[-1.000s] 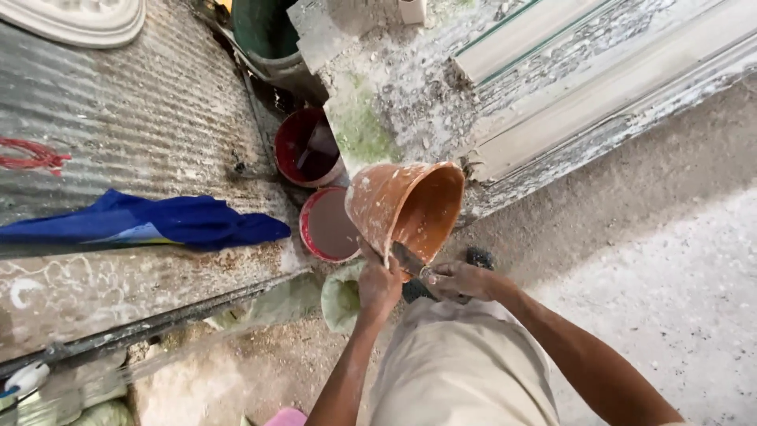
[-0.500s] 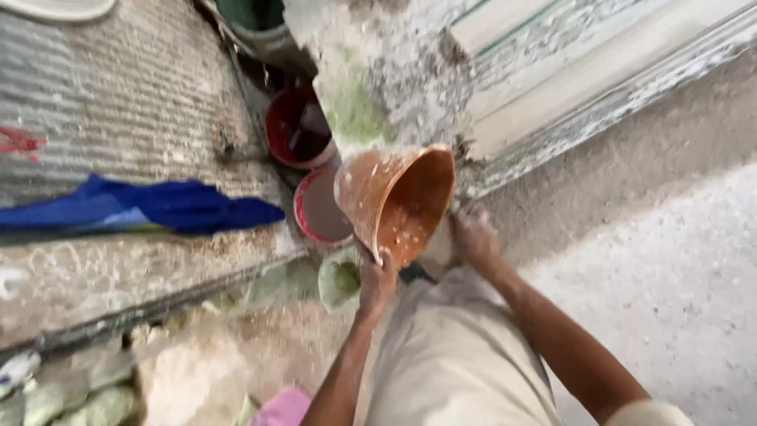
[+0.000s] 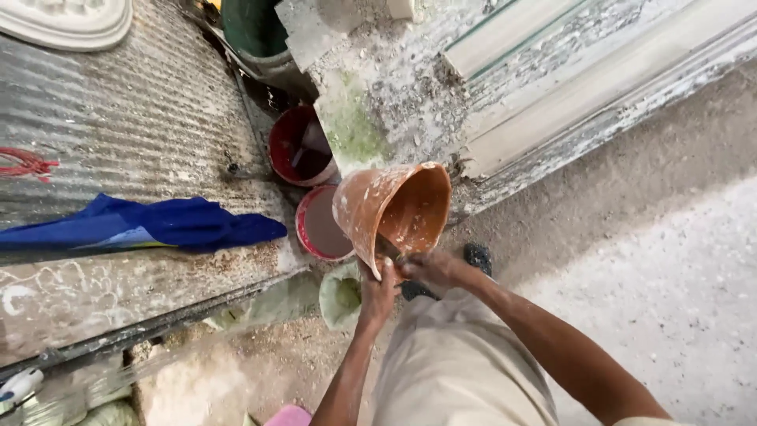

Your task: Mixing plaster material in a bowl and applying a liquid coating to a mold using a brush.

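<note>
An orange plastic bucket (image 3: 392,207), streaked with white plaster, is tipped on its side with its mouth facing me. My left hand (image 3: 378,288) grips its lower rim. My right hand (image 3: 430,270) is closed on a small scraper tool (image 3: 389,248) whose blade reaches into the bucket's mouth. Directly under the bucket stands a red bucket of murky liquid (image 3: 319,225), with a second red bucket (image 3: 300,148) behind it.
A corrugated metal sheet (image 3: 134,118) lies to the left with a blue cloth (image 3: 158,223) on it. A green barrel (image 3: 254,31) stands at the top, plaster mouldings (image 3: 552,87) at the right, and a white ornate casting (image 3: 67,20) in the top left corner.
My right hand, off the bucket half a second ago, has come back to the rim with the scraper. The bucket stays tilted in my left hand.
</note>
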